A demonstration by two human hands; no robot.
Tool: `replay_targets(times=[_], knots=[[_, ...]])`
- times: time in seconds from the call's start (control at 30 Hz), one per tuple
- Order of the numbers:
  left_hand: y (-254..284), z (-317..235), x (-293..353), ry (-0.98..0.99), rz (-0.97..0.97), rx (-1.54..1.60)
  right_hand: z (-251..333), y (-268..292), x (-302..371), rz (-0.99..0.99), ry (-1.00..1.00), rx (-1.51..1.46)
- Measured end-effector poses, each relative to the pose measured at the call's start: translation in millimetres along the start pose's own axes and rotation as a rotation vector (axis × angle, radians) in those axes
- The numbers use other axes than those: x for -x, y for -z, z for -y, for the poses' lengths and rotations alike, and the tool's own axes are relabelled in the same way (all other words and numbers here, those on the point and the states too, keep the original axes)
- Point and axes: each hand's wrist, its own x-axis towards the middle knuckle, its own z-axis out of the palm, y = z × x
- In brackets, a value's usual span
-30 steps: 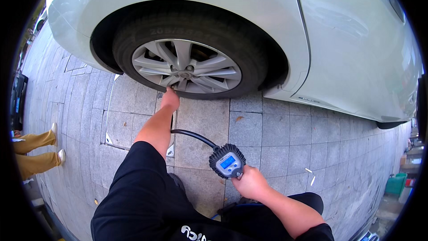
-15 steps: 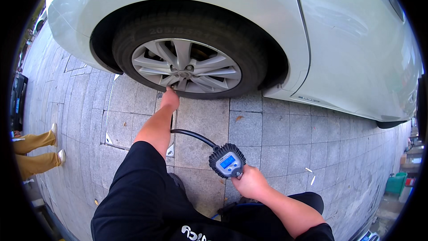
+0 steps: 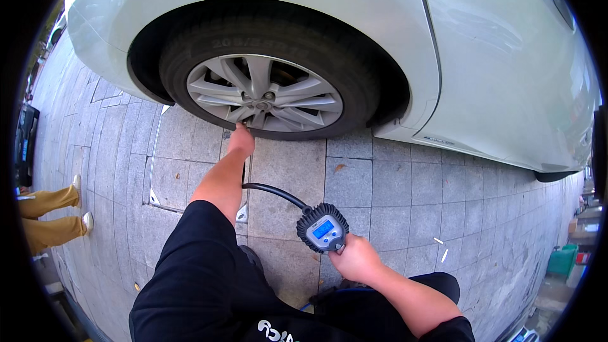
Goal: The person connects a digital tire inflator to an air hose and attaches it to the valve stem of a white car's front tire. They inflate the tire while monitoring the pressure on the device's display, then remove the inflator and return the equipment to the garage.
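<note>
Two hands are at work and nothing about them has shifted over the last second: the pose matches the earlier views almost exactly. The left hand (image 3: 241, 140), above the middle of the frame, stays pressed against the lower rim of the silver alloy wheel (image 3: 264, 93), fingers closed on the end of the black hose (image 3: 273, 193); the fitting itself is hidden under the hand. The hose runs down and right to the round digital gauge (image 3: 322, 228), just below centre, which the right hand (image 3: 356, 258) grasps by its handle, the lit blue screen facing up. The steadiness suggests the connection at the wheel is simply being held while the reading settles. A bystander's tan trousers and pale shoes (image 3: 77, 201) stand at the left edge on the grey paving (image 3: 405, 202)
</note>
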Motion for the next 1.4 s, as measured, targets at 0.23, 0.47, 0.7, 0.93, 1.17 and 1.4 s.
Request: replay_targets(times=[0.23, 0.47, 0.7, 0.93, 1.17, 1.4], knots=[[-3.3, -0.8, -3.5, -0.021, -0.001, 0.012, -7.1, -3.9, -0.9, -0.008, 0.013, -0.008], [-24.5, 13.8, -23.3, -0.075, -0.063, -0.041, -13.2, 5.7, 1.7, -0.013, 0.121, -0.042], [-43.4, 6.1, -20.0, -0.039, -0.008, 0.000, -41.2, -1.5, -0.6, -0.033, 0.194, -0.144], [-41.9, 47.6, -53.2, -0.094, -0.095, -0.048, -49.9, -0.6, -1.2, -0.014, 0.235, -0.171], [-43.1, 19.9, -34.2, -0.013, -0.111, -0.063, -58.6, 2.8, -2.2, 0.026, 0.197, -0.172], [-35.0, 42.8, -46.9, -0.113, -0.157, -0.185, -49.8, 7.5, -2.4, 0.059, 0.175, -0.147]])
